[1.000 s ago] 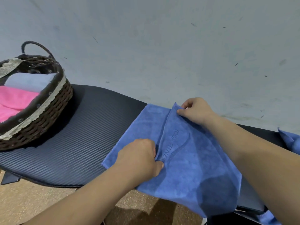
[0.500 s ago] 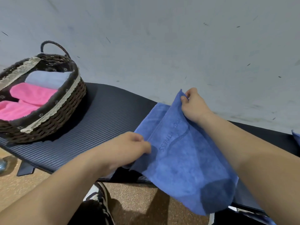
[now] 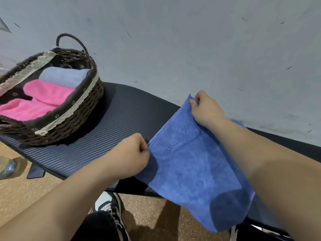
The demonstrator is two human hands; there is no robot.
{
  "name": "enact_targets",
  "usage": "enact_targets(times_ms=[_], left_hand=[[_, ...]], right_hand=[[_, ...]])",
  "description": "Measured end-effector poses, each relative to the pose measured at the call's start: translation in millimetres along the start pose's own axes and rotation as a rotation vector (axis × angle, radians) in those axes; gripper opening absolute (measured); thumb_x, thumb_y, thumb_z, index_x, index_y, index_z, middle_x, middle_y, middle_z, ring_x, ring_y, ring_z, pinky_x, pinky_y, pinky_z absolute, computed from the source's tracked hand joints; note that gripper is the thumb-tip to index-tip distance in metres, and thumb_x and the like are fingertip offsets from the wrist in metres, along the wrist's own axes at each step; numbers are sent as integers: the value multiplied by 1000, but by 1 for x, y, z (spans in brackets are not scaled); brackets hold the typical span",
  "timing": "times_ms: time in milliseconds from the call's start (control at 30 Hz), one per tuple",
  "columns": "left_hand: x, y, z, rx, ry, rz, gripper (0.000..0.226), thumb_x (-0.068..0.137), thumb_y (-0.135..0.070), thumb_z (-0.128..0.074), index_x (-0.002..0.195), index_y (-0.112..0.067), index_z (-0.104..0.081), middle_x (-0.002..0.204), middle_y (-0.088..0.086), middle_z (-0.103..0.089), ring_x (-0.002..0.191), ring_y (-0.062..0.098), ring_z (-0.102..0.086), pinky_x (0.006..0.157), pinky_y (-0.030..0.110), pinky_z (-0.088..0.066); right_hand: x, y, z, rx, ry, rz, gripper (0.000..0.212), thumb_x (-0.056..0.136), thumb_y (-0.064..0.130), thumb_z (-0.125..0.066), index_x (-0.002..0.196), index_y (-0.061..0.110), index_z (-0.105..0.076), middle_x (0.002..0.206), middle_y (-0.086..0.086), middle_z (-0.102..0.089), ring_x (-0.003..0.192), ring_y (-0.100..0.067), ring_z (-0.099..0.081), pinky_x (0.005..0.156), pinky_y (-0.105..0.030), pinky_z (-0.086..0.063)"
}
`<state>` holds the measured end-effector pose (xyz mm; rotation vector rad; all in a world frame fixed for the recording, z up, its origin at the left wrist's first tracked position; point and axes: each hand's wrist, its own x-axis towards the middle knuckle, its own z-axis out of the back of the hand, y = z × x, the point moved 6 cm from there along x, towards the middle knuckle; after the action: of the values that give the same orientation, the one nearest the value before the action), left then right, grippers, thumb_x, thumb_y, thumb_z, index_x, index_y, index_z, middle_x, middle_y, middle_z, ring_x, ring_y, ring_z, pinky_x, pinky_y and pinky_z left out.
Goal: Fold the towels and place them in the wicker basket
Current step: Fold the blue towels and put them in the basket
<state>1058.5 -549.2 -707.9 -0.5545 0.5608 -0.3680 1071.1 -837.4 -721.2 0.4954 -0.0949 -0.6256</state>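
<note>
A blue towel (image 3: 192, 173) with embossed lettering is lifted off the black ribbed bench (image 3: 121, 119), folded double and hanging down past the bench's front edge. My left hand (image 3: 132, 155) pinches its near left corner. My right hand (image 3: 206, 110) pinches the far upper corner, stretching the top edge between them. The brown wicker basket (image 3: 73, 122) with lace trim sits at the bench's left end. Inside it lie two rolled pink towels (image 3: 46, 92) and a pale blue one (image 3: 64, 76).
A grey wall (image 3: 191, 40) rises just behind the bench. Below the bench is tan floor (image 3: 22, 193), my dark trouser leg and a black-and-white shoe (image 3: 109, 204). A shiny object (image 3: 7, 168) lies on the floor at the far left.
The towel has been picked up from lying flat on the bench; both hands raised its folded edge and shifted it right, off the front edge. The view swung left, showing more of the basket.
</note>
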Motion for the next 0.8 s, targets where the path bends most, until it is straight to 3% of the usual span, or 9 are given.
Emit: enact_targets(times_ms=[167,267,367,500,633,733,800], left_hand=[[2,4,5,-34,-16,42,7,98,-22,-56,92,-20,-58,84,1,-67,65,12,-62,48,23,-45],[2,4,6,-103,-28,62,7,102,-20,-53,95,-17,-54,88,6,-65,57,21,-70,43,28,-54],[6,6,7,45,-54,45,9,102,-25,-53,94,-21,-50,83,4,-66,49,18,-67,44,31,-52],[6,0,18,351,-219,-18,22,97,-35,-61,96,-23,-42,88,-5,-57,78,21,-58,64,38,-48],[-25,-50,8,600,-334,-203,21,100,-38,-54,103,-24,-39,106,-5,-45,100,21,-53,65,34,-41],[-51,-76,-39,707,-128,-252,41,101,-57,-43,121,-21,-44,123,2,-52,109,26,-56,75,37,-50],[-55,-74,-62,806,29,-149,72,98,-69,-36,147,-16,-32,151,19,-40,128,37,-50,83,41,-47]], right_hand=[[3,0,-3,-59,28,-50,19,105,41,-44,101,23,-48,93,1,-62,88,-28,-60,73,-38,-44],[5,1,-5,-93,41,-51,17,104,42,-47,100,25,-50,96,2,-64,90,-26,-60,71,-36,-43],[4,5,-2,-113,5,-39,24,101,48,-51,106,25,-53,104,1,-66,93,-27,-60,73,-36,-42],[-6,-1,19,-141,-63,10,44,102,51,-48,134,21,-51,130,-5,-60,115,-31,-59,87,-43,-48],[-41,-30,39,-130,-33,162,38,103,37,-46,137,22,-57,136,-5,-59,125,-29,-56,100,-44,-48],[-84,-52,29,-266,129,359,54,101,48,-39,147,21,-53,155,-8,-48,147,-29,-40,120,-44,-33],[-101,-70,20,-313,260,309,63,105,55,-24,162,28,-30,172,-4,-18,159,-22,-12,129,-43,-9]])
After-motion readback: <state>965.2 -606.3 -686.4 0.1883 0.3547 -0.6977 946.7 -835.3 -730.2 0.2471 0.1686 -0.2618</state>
